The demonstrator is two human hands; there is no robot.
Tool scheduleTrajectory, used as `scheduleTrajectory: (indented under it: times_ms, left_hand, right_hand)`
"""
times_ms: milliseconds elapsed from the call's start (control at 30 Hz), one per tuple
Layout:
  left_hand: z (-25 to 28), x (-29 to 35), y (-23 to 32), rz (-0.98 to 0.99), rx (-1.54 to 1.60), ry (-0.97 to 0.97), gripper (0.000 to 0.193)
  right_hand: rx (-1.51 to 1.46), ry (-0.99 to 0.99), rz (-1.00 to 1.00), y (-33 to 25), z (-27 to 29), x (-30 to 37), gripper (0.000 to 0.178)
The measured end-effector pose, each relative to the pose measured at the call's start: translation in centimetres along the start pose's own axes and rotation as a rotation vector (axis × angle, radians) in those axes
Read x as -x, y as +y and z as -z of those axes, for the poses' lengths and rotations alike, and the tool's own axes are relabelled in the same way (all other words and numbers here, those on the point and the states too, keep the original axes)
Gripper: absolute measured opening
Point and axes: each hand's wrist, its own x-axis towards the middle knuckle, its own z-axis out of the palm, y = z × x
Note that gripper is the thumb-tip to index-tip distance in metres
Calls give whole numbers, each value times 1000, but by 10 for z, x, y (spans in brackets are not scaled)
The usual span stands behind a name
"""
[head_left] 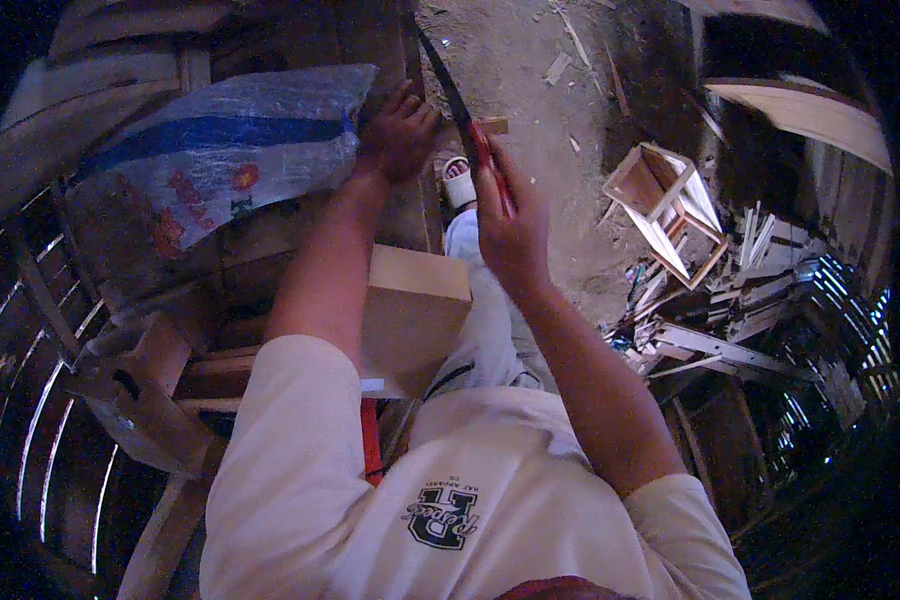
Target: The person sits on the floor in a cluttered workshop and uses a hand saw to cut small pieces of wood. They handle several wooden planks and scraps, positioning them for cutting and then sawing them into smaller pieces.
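Note:
My right hand (pixel 513 225) is closed round the red handle of a handsaw (pixel 450 84). Its dark, narrow blade points away and slightly left along the bench edge; the teeth are too small to see. My left hand (pixel 402 132) lies at the edge of the wooden bench (pixel 428 215), fingers curled down. In line with it, the end of a piece of wood (pixel 494 126) juts out past the edge, beside the saw handle. My left hand seems to hold that piece on the bench, though its grip is partly hidden.
Left of my left hand lies a clear plastic sack (pixel 230 150) with a blue stripe. A wooden block or box (pixel 415 285) stands near my left forearm. Right, on the dirt floor, are a wooden frame (pixel 667 205) and heaped offcuts (pixel 730 345). My sandalled foot (pixel 459 183) is below.

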Motion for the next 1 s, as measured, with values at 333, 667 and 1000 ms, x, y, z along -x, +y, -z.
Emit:
scheduleTrajectory:
  times_ms: [333,667,1000]
  left_hand:
    - [31,-11,3,1,35,-169,45]
    - [34,-11,3,31,-15,-243,44]
    - [5,-9,-4,17,13,-124,40]
  right_hand:
    - [54,-5,27,-3,1,-8,44]
    - [-37,-12,-104,-48,38,75,40]
    - [-112,11,-83,-39,15,66,41]
